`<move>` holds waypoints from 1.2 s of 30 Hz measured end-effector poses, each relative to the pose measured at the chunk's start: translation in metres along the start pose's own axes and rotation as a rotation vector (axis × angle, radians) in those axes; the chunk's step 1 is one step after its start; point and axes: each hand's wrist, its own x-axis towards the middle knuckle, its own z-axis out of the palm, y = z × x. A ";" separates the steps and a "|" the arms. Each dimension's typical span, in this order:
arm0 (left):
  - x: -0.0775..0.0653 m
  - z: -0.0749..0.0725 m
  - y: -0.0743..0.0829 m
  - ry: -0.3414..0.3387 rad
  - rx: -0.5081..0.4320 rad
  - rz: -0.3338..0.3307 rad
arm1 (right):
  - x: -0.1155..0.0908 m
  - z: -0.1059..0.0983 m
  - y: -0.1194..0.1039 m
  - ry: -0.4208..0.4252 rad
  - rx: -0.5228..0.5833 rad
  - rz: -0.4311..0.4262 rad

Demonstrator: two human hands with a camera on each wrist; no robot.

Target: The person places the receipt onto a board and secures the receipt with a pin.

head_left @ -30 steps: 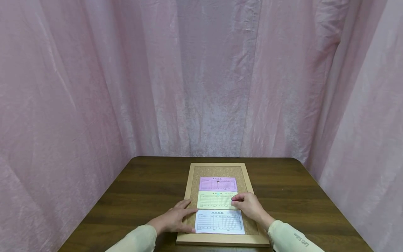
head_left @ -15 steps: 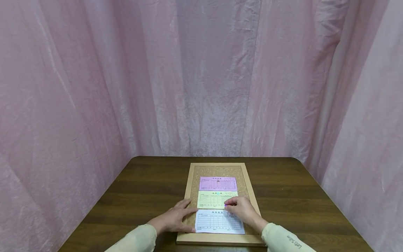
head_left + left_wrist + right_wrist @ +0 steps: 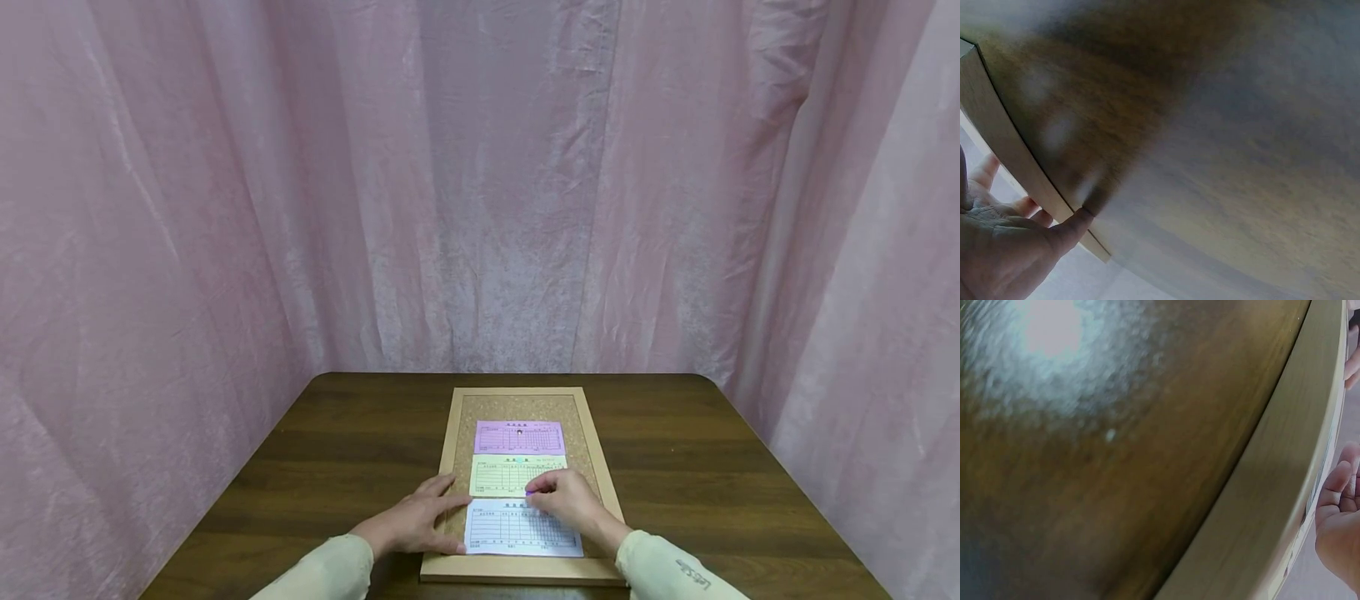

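My right hand [image 3: 566, 500] pinches a small purple pushpin [image 3: 530, 493] between thumb and fingertips, at the top edge of the white printed slip [image 3: 502, 529]. With its fingers spread, my left hand [image 3: 420, 517] rests over the left frame of the corkboard [image 3: 525, 571], thumb and index fingertips at the slip's left edge. Above the white slip lies a yellow slip [image 3: 491, 479] with a pale blue pin [image 3: 519, 460] near its top. Farther up is a pink slip [image 3: 495, 438] with a small dark-and-white pin [image 3: 520, 432]. In the right wrist view the right hand [image 3: 1340, 512] shows curled fingers.
The corkboard lies flat on a dark wood table [image 3: 360, 450], its wooden frame [image 3: 1254, 475] raised above the tabletop. Bare cork [image 3: 517, 407] shows above the pink slip. Pink curtains [image 3: 510, 208] hang behind and on both sides.
My right hand has moved left and slightly nearer, from the yellow slip's right side to the top of the white slip, carrying the purple pushpin. The left hand has stayed put.
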 end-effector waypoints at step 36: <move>-0.001 0.000 0.003 0.001 -0.004 -0.012 | 0.001 0.017 -0.004 -0.032 -0.134 -0.042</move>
